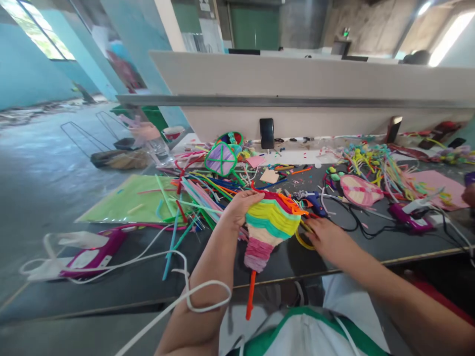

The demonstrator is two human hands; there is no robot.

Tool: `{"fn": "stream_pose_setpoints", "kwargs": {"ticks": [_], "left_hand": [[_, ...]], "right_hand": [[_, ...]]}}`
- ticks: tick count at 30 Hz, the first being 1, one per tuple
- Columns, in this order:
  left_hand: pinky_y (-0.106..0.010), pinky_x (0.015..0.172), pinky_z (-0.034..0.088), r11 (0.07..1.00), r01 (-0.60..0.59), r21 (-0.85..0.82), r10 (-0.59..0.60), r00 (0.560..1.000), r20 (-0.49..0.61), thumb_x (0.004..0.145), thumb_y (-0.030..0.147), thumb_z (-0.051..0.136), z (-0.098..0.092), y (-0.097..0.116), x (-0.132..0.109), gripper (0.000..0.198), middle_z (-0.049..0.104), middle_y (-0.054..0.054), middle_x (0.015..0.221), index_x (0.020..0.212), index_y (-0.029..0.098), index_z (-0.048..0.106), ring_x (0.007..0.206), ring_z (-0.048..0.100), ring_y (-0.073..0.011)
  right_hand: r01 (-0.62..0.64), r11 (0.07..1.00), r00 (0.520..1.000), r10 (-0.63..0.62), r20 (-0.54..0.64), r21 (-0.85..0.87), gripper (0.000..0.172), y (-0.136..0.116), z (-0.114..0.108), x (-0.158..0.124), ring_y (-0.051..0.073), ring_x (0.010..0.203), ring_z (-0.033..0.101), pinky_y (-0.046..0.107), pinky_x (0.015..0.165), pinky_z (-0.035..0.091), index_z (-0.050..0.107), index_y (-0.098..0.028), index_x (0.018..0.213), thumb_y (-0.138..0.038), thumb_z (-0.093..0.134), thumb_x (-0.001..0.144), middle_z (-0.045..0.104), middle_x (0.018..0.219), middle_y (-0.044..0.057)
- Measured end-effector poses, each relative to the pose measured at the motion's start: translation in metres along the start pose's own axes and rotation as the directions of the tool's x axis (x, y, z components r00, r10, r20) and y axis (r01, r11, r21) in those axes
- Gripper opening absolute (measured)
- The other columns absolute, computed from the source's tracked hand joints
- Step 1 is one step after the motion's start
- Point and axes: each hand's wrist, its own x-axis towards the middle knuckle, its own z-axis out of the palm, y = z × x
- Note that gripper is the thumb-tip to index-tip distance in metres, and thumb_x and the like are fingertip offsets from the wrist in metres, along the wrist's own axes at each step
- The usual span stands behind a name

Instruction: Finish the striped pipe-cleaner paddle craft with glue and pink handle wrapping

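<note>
My left hand [245, 207] pinches the upper left edge of a fan-shaped pipe-cleaner craft [274, 222]. Wavy bands of red, orange, yellow, teal, cream and pink cover it, and an orange stem [251, 296] points down from its narrow end. Over the table's front part, my right hand [324, 237] is closed at the craft's right side, its fingertips on a yellow loop [303, 242] that looks like a scissors handle. The fingers hide most of that tool. Just behind my right hand lies a blue glue gun [316, 203].
Loose pipe cleaners [200, 193] and a green sheet [126, 200] cover the left side. Purple power strips [94, 252] [411, 217] with trailing cords lie on both sides. A phone [266, 133] leans on the white partition [315, 79]. A pink oval craft [360, 190] lies right.
</note>
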Motion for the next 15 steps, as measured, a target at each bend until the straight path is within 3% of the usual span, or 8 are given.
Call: {"fn": "stream_pose_setpoints", "kwargs": {"ticks": [3,6,15], "left_hand": [[-0.030,0.064,0.058,0.998,-0.017,-0.052,0.019,0.999,0.044,0.064,0.019,0.079,-0.002,0.002,-0.002,0.019,0.074,-0.009,0.072,0.078,0.010,0.071,0.064,0.071,-0.0208],[-0.029,0.064,0.058,0.995,-0.042,-0.085,0.046,0.998,0.045,0.062,0.018,0.080,-0.004,0.005,-0.006,0.018,0.074,-0.008,0.071,0.076,0.011,0.070,0.064,0.071,-0.0203],[-0.027,0.063,0.057,0.993,-0.065,-0.094,0.070,0.996,0.051,0.058,0.018,0.083,-0.009,0.010,-0.011,0.023,0.073,-0.006,0.069,0.075,0.011,0.069,0.061,0.069,-0.0183]], "right_hand": [[-0.007,0.981,0.996,0.024,0.083,-0.195,0.032,-0.016,0.015,-0.013,0.028,0.104,0.057,0.040,0.091,0.042,0.059,-0.014,0.115,-0.028,0.052,0.087,0.064,0.111,0.016],[-0.076,0.955,0.991,0.103,0.081,-0.288,0.035,-0.022,0.020,-0.014,0.028,0.100,0.056,0.040,0.088,0.041,0.058,-0.015,0.117,-0.033,0.053,0.088,0.064,0.107,0.014],[-0.074,0.975,0.985,0.104,0.137,-0.209,0.021,-0.027,0.026,-0.009,0.024,0.102,0.052,0.038,0.090,0.037,0.065,-0.022,0.103,-0.025,0.052,0.088,0.061,0.106,0.011]]}}
